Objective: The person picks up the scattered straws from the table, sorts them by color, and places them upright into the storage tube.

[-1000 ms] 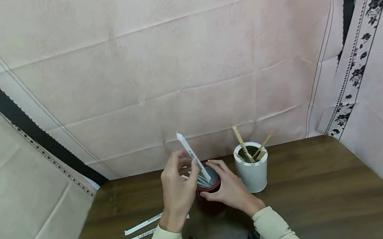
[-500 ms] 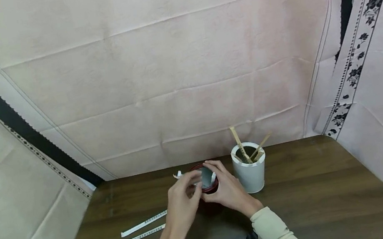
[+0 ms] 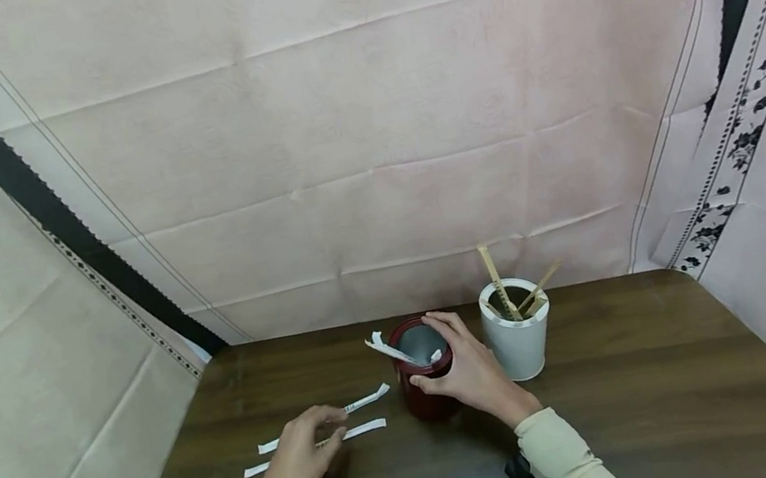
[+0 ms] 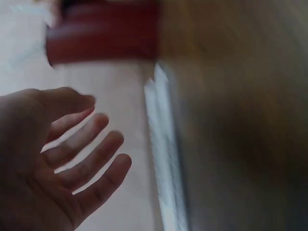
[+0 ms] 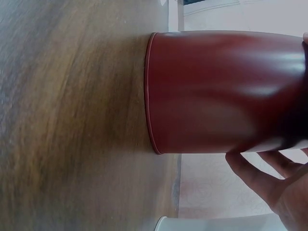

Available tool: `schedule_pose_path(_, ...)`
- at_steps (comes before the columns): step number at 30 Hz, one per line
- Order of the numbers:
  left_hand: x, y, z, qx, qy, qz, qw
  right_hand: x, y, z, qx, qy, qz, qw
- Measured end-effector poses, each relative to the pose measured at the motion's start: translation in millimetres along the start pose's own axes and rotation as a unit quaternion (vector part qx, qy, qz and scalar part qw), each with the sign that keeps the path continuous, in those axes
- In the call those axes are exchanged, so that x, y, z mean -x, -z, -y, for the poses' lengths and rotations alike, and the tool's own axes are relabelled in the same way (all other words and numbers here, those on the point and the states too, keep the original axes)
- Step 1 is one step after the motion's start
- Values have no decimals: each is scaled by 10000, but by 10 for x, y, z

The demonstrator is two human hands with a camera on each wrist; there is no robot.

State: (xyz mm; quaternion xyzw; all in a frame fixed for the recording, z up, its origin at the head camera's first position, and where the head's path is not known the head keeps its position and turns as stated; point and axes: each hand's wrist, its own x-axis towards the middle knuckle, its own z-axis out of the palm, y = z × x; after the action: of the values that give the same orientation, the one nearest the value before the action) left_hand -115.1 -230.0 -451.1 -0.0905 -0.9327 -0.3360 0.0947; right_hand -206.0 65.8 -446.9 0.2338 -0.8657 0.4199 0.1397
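A dark red cup stands upright on the table, also seen close in the right wrist view as a smooth red cylinder. My right hand grips its right side near the rim. White paper strips lean out of the cup's left side, and a small white end shows at its right inner wall. To the left, my left hand hovers over two printed paper strips lying side by side, partly covering them in the head view. In the left wrist view its fingers are spread and relaxed, holding nothing.
A white cup with several yellowish strips stands close to the right of the red one. Behind the wooden table hangs a pale cloth, with more cloth along both sides.
The left hand has let go of a white paper strip, now in the red cup, and moved down left over the two table strips. My right hand still holds the cup.
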Motion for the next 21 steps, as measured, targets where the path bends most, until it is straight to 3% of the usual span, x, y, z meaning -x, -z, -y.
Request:
schedule_pose_path(5, 50, 124, 374, -674, -69, 585, 9960, 6, 2, -7, 21, -18, 50, 10000)
schedule_pose_path(11, -5, 54, 427, -756, -451, 1244, 9883, 8, 18, -14, -96, -82, 7, 9999)
schedule_pose_path(15, -27, -49, 366, -891, -829, 1298, 9840, -2, 6, -9, -44, -80, 50, 9999)
schedule_pose_path(18, -13, -106, 325, -1361, -1188, 1128, 9771, -4, -6, -3, -30, -91, 75, 9999)
schedule_pose_path(21, 11, -146, 295, -1667, -1338, 1020, 9715, 6, -6, 7, -42, -116, 39, 9999)
